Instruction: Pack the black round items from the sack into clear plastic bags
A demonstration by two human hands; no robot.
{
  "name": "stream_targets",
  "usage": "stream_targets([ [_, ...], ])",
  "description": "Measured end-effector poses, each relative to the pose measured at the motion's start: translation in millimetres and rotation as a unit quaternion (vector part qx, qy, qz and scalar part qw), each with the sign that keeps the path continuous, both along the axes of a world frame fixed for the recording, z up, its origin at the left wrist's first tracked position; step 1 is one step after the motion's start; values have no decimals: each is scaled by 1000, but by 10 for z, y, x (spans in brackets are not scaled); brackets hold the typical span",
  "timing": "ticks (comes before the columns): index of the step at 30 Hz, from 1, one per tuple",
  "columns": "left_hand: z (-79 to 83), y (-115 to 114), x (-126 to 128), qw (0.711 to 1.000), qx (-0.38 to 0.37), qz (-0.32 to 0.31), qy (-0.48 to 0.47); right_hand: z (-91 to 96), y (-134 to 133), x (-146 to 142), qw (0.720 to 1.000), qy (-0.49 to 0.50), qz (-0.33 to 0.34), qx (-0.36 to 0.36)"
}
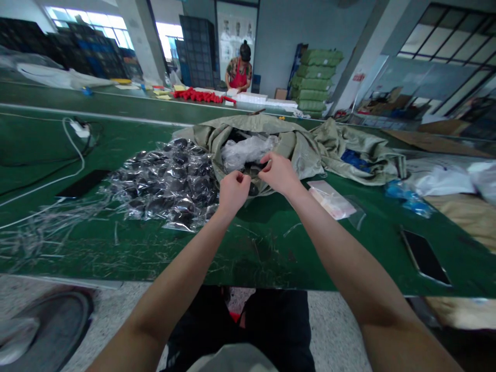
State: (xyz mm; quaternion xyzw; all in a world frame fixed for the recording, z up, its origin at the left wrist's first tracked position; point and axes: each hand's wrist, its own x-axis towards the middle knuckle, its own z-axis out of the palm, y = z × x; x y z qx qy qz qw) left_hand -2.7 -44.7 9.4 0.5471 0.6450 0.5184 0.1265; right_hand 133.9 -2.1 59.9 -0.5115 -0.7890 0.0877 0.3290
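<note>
My left hand (234, 192) is closed in a pinch at the front of an open olive fabric sack (306, 150). Just right of it and a little higher, my right hand (279, 174) pinches with bent fingers at the sack's mouth. Whatever the fingertips hold is too small to make out. A dark round piece (253, 189) shows between the hands. Inside the sack lies crumpled clear plastic (248, 151). Left of my left hand is a pile of dark round pieces in clear plastic bags (174, 181).
Thin plastic strips (46, 227) litter the green table (240, 258). A dark phone (87, 183) with a cable lies left, another phone (425, 257) right. A clear bag with pale contents (332, 200) sits right of the sack. Across the tables a person in a red apron (239, 77) works.
</note>
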Motion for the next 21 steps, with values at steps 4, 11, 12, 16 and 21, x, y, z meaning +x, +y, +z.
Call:
stream_targets([
  [4, -48, 32, -3, 1000, -12, -19, 9, -39, -26, -2, 1000, 16, 0, -17],
  [11, -85, 6, 45, 1000, 0, -16, 9, -75, -19, 19, 999, 47, -14, -17],
  [12, -81, 3, 49, 1000, 1, -17, 8, -87, -20, 23, 999, 45, -12, -20],
  [16, -90, -10, 67, 999, -16, -29, 23, -125, -39, 22, 999, 28, 2, -41],
  [21, -168, -56, 69, 1000, -16, -14, 18, -149, -48, 14, 999, 10, 7, -46],
])
